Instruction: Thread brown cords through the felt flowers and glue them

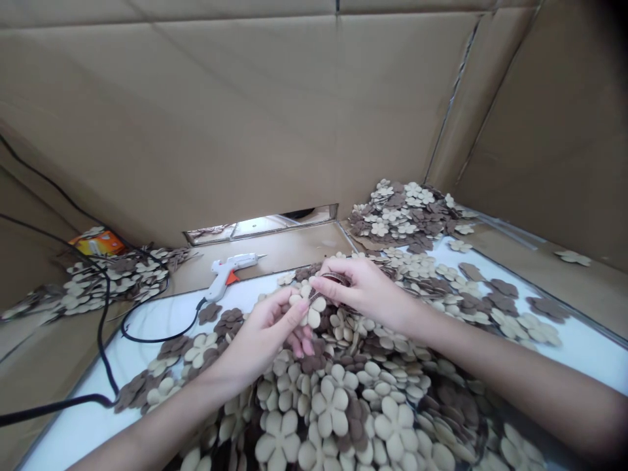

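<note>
Hundreds of flower cutouts (330, 407) in beige and dark brown lie heaped on a white board (83, 433), thickest right under the forearms. Smaller piles of the same cutouts sit at the back right (402, 216) and far left (112, 281). A cardboard wall (245, 111) rises behind everything, with a narrow slot (260, 229) low in it. On a cardboard ledge (275, 245) just beyond the hands lies a white glue gun (228, 269) with an orange trigger, its nozzle pointing right. Its black cord (147, 340) loops across the board and runs off to the left. An orange box (97, 243) sits behind the left pile.

The cutouts are flat and matte, with soft, rounded petals; felt or foam, the view can't settle which. One beige flower (309, 304) is held up between the hands, just above the heap. It is round, so it has no long axis, and its face tilts up toward the camera. The left hand (260, 340) grasps it, thumb on the face and fingers curled beneath. The right hand (366, 291) is closed in a pinch at the flower's upper edge, its fingertips on a small dark brown piece (336, 279). Those fingers hide most of that piece's shape.
</note>
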`<state>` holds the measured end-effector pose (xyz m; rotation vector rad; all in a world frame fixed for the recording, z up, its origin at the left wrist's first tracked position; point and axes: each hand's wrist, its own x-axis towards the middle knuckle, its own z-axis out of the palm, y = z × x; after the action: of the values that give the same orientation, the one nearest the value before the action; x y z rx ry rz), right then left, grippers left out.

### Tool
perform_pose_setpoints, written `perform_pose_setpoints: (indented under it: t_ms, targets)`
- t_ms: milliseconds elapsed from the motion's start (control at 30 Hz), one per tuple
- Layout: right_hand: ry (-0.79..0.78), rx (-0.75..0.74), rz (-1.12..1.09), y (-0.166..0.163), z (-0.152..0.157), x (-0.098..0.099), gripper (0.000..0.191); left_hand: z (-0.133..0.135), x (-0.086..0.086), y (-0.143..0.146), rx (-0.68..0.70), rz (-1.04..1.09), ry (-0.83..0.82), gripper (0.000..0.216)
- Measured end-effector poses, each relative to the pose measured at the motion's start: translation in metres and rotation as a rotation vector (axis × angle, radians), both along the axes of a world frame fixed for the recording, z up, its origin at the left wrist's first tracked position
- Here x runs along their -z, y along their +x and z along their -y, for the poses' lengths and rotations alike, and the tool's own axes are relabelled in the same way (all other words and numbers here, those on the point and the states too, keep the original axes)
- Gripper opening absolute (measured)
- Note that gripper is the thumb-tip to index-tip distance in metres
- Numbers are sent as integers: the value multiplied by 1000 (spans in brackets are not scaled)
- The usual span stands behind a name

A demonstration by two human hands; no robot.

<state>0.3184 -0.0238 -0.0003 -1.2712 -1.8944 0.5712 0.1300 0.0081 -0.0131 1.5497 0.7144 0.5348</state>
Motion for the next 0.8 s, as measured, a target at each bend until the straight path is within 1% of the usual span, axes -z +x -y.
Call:
perform_pose_setpoints:
  t_ms: [133, 200, 367, 467, 533, 700, 800]
  targets:
    - [47, 30, 11, 0, 2, -2, 35, -3, 1, -1, -53, 32, -9, 28]
    - [119, 45, 45, 1, 3, -2, 31, -4, 0, -1, -72, 64, -31, 27]
    - [509, 58, 310, 6, 4, -1, 22, -5, 0, -1, -62, 126, -99, 26]
    - [651, 27, 429, 9, 6, -2, 18, -5, -1, -1, -72, 129, -108, 24]
    - [670, -9, 448, 10, 8, -4, 15, -4, -2, -1, -82, 129, -114, 23]
    - [590, -43, 398, 12, 12, -6, 13, -4, -5, -1, -86, 134, -106, 24]
    - [624, -76, 374, 14, 12, -5, 11, -5, -4, -1, -83, 123, -79, 23]
